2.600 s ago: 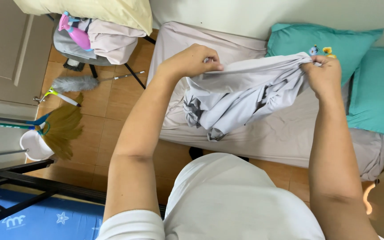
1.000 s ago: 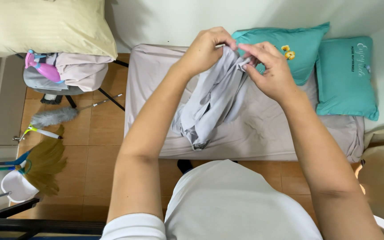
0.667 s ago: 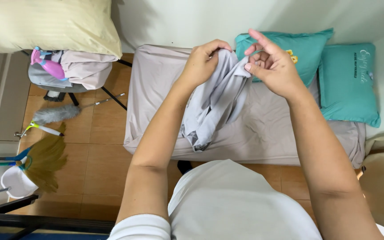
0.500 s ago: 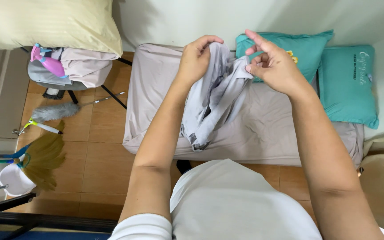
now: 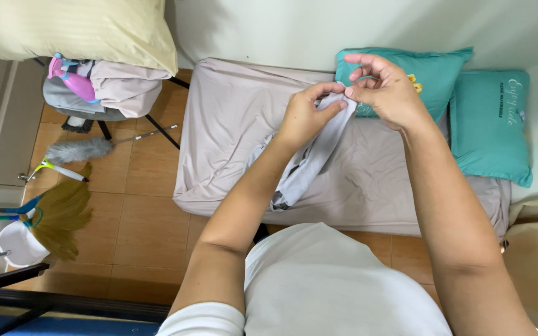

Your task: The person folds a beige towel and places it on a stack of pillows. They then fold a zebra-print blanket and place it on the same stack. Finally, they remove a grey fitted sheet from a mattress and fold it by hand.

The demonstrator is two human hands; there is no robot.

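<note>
A light grey garment [image 5: 311,160] hangs bunched and lengthwise above a small bed [image 5: 231,124] with a pale mauve sheet. My left hand [image 5: 306,113] grips its upper part in a closed fist. My right hand [image 5: 386,87] pinches the top edge of the same garment between thumb and forefinger, its other fingers spread. Both hands meet close together over the head end of the bed. The lower end of the garment dangles down past my left forearm.
Two teal pillows [image 5: 490,124] lie at the right end of the bed. To the left, a stand holds folded clothes, a pink spray bottle [image 5: 70,78] and a cream pillow [image 5: 76,28]. A grey duster [image 5: 82,149], a broom [image 5: 57,214] and a white dustpan [image 5: 17,242] lie on the tiled floor.
The garment went from being stretched wide between my hands to being gathered into a narrow hanging bundle. My hands came together, and my right hand shifted its pinch at the top edge.
</note>
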